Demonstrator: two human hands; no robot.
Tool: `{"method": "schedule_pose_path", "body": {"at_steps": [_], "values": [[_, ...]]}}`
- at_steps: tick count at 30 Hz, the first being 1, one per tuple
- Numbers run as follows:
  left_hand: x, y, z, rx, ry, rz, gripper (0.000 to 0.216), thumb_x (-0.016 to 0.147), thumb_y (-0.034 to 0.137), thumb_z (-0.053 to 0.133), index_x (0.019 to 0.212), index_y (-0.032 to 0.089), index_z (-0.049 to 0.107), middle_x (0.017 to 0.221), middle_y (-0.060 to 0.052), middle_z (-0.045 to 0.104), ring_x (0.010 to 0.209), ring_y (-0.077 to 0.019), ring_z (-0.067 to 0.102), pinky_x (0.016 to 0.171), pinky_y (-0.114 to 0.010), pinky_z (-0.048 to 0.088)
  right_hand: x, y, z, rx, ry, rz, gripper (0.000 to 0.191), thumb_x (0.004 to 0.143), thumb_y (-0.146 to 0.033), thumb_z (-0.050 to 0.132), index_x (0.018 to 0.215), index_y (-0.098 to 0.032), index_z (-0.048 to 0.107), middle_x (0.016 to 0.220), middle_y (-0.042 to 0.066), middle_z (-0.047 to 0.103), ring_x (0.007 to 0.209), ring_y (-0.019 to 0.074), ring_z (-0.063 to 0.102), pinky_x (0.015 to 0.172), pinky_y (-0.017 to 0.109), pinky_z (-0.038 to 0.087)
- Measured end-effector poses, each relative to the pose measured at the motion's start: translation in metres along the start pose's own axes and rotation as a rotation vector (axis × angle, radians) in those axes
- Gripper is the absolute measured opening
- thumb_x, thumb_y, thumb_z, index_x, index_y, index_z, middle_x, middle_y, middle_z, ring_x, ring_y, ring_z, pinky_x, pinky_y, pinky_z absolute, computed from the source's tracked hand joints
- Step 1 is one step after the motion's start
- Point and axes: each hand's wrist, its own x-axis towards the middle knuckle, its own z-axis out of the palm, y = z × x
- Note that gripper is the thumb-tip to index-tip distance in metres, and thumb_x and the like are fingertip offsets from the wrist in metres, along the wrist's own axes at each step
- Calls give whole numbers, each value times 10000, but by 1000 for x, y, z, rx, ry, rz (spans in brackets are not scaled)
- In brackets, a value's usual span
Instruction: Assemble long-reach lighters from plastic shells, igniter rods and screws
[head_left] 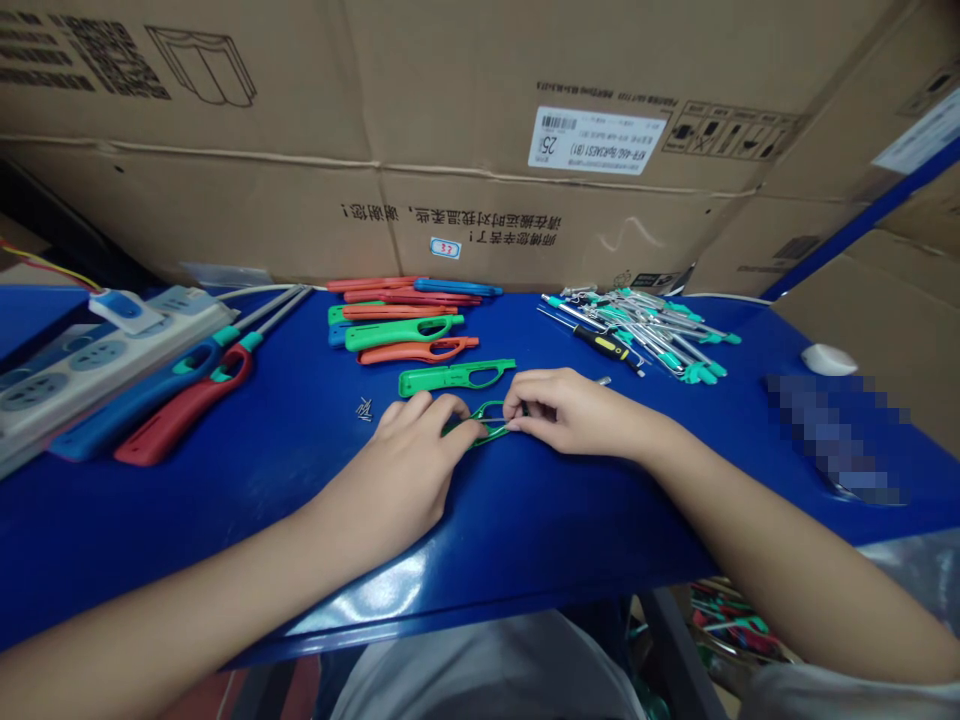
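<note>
While the left hand (409, 450) clamps 1 green handle (495, 433) mid-desk (525, 520), the right hand (574, 410) pinches its other end. Just beyond lies 1 green shell (442, 378); leftward, 2 lighters (161, 425), 1 blue and 1 red; rightward, 1 screwdriver (600, 342). Under the edge, coloured pieces (739, 620) lie heaped, their container unclear.

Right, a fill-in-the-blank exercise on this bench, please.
The left hand and right hand are at a handle piece coloured ____.
The screwdriver has a black and ____ handle.
Two lighters beside the power strip are red and ____.
The tiny screw-like pieces lie nearest the ____ hand.
Missing: green; yellow; blue; left.
</note>
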Motion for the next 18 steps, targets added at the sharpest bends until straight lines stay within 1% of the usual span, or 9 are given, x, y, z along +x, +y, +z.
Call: {"method": "schedule_pose_path", "body": {"at_steps": [3, 8, 12, 15, 18], "values": [[0, -1, -1, 23, -3, 9, 432, 929, 37, 466, 1291, 210, 624, 1241, -116, 592, 1040, -303, 517, 837, -453, 442, 1, -1, 0, 22, 21, 42, 56, 876, -97, 678, 860, -148, 661, 789, -5, 618, 641, 97, 501, 620, 226, 406], [0, -1, -2, 71, -3, 33, 421, 933, 41, 474, 1269, 221, 652, 1250, -121, 603, 1026, -312, 528, 818, -457, 459, 0, -4, -2, 44, -18, 34, 122, 864, -40, 626, 853, -146, 686, 858, 18, 660, 718, 104, 563, 643, 215, 418], [-1, -1, -3, 123, 6, 59, 434, 914, 29, 490, 1254, 230, 672, 1237, -121, 616, 1016, -316, 532, 829, -465, 467, 0, -4, 1, 7, 33, 44, 69, 868, -87, 645, 840, -145, 670, 752, -11, 597, 622, 89, 489, 612, 223, 393], [-1, -1, -3, 155, 15, 83, 449, 908, 25, 502, 1254, 245, 684, 1250, -117, 615, 1017, -315, 534, 844, -467, 467, 1, -3, 2, 8, 38, 47, 53, 870, -108, 663, 835, -148, 660, 763, -13, 582, 608, 85, 463, 607, 226, 391], [-2, -2, -3, 189, 15, 98, 444, 920, 52, 521, 1273, 261, 690, 1233, -115, 622, 997, -314, 537, 838, -463, 467, 2, -3, 2, 15, 24, 67, 56, 877, -104, 661, 843, -147, 657, 782, -9, 584, 620, 87, 473, 612, 223, 399]]}}
